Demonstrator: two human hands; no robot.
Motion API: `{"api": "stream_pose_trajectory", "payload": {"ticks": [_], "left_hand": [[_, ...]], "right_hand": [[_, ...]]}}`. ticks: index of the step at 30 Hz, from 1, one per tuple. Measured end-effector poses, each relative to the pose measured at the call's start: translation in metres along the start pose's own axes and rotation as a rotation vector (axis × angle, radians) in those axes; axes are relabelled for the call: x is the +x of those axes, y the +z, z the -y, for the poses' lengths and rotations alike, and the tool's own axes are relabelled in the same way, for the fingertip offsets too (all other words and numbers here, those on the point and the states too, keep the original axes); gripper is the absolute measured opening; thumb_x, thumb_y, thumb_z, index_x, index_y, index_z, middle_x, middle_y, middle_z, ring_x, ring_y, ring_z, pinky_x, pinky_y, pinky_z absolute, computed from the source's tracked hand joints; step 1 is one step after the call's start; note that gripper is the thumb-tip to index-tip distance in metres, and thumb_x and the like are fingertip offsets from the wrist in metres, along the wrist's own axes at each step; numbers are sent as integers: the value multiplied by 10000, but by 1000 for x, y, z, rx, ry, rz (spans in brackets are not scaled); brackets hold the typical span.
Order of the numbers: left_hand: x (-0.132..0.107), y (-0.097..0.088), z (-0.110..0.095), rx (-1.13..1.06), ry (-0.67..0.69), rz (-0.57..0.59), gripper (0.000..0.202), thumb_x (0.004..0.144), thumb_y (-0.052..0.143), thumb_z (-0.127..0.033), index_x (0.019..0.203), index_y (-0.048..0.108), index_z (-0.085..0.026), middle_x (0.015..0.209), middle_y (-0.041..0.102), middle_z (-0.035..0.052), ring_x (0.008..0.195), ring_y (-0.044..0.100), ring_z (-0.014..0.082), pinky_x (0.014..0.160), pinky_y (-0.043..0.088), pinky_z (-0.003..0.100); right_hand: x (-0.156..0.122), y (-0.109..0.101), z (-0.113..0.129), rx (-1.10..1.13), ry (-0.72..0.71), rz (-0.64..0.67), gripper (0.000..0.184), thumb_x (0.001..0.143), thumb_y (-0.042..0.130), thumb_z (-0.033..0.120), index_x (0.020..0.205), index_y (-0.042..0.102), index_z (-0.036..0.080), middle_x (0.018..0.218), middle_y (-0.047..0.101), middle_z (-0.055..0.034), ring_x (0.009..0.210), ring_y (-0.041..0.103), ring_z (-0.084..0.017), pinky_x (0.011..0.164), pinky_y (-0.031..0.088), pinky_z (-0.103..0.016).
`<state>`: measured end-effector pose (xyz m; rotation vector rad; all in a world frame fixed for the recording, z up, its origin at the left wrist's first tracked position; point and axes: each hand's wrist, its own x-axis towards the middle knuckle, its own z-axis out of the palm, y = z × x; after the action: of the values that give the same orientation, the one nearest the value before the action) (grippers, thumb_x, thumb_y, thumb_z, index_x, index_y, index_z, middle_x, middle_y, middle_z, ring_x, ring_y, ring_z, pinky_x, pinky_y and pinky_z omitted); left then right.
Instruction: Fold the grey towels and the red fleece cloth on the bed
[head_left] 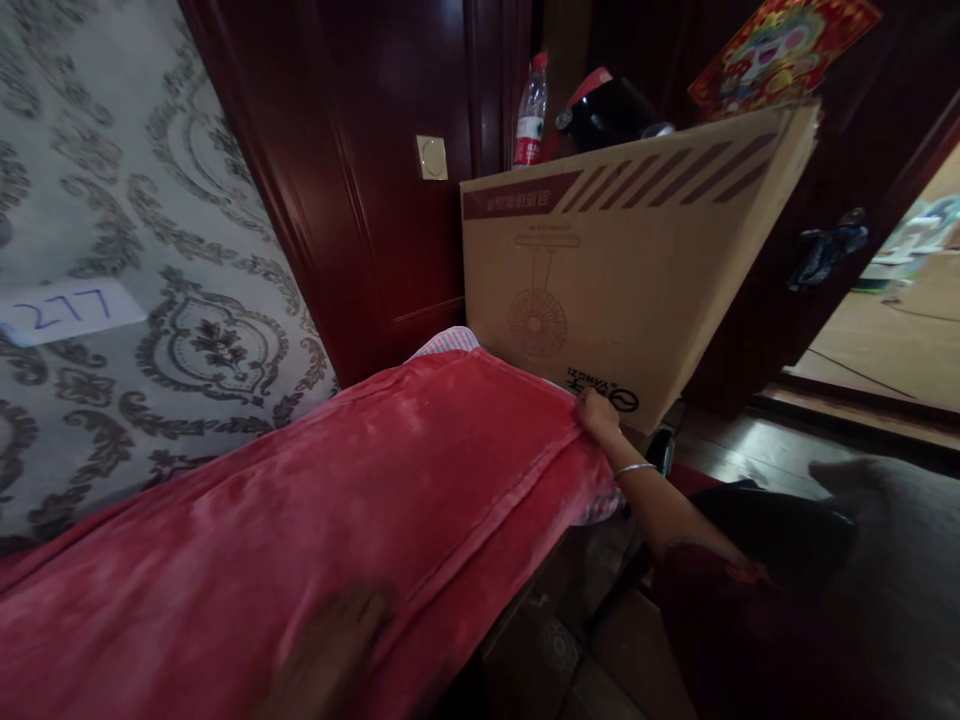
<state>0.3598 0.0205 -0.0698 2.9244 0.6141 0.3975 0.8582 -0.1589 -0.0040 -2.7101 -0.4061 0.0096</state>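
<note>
A red plush blanket [450, 440] lies spread over a long surface along the wall, with a crease running lengthwise near its right side. At its far right corner, my right hand [600, 415] is closed on the blanket's edge, a silver bangle on the wrist. My left hand [337, 640] is over the near part of the blanket, smeared by motion, so its fingers are unclear. A striped cloth [450, 341] peeks out from under the far edge.
Beyond the blanket stands a large cardboard box [622, 260], a plastic bottle [531, 115] above its top edge. Patterned wallpaper [225, 340] with a paper label [71, 310] is at left; a dark red door [360, 150] is behind. A grey rounded shape [907, 560] fills the lower right.
</note>
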Motion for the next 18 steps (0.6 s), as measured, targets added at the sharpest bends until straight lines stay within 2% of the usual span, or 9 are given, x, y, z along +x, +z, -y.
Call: {"api": "stream_pose_trajectory", "payload": {"ticks": [3,5,7,9,13,18], "left_hand": [[11,4,-8,27,-14,62,270,932,484,-346,1063,704,-259,1027,711,60,958,656,241,902,518,440],[15,5,-13,40,-33,107,345,918,395,-232,1007,725,-277,985,721,58,906,667,248,868,527,428],[14,3,-17,44,-31,163,418,899,339,-168,1027,723,-273,1001,722,59,876,670,237,845,531,407],[10,2,-17,44,-17,181,417,881,353,-161,1054,714,-278,1008,725,51,889,668,233,835,533,380],[-3,9,-10,44,-25,133,390,833,430,-199,1094,704,-290,1024,736,51,1007,655,270,875,534,393],[-9,30,-4,57,-46,117,470,839,358,-171,1144,700,-279,1151,722,63,1049,656,287,924,525,439]], "right_hand": [[3,4,0,-5,7,23,378,992,414,291,1276,583,108,1188,678,-208,1117,654,-291,886,502,-361],[5,5,1,-19,15,43,425,964,505,390,1262,600,102,1194,673,-218,1137,641,-325,897,505,-391],[7,5,1,-34,21,62,436,931,568,426,1200,641,91,1186,672,-230,1138,638,-347,888,511,-399],[9,3,1,-42,9,62,386,943,554,384,1185,649,98,1195,671,-219,1138,641,-326,875,512,-365],[7,1,-2,-47,-40,15,378,986,473,340,1300,568,153,1240,661,-171,1145,639,-265,874,496,-314],[-4,4,-5,-77,-37,-15,374,977,486,319,1281,579,121,1209,659,-200,1171,609,-321,919,482,-388]]}}
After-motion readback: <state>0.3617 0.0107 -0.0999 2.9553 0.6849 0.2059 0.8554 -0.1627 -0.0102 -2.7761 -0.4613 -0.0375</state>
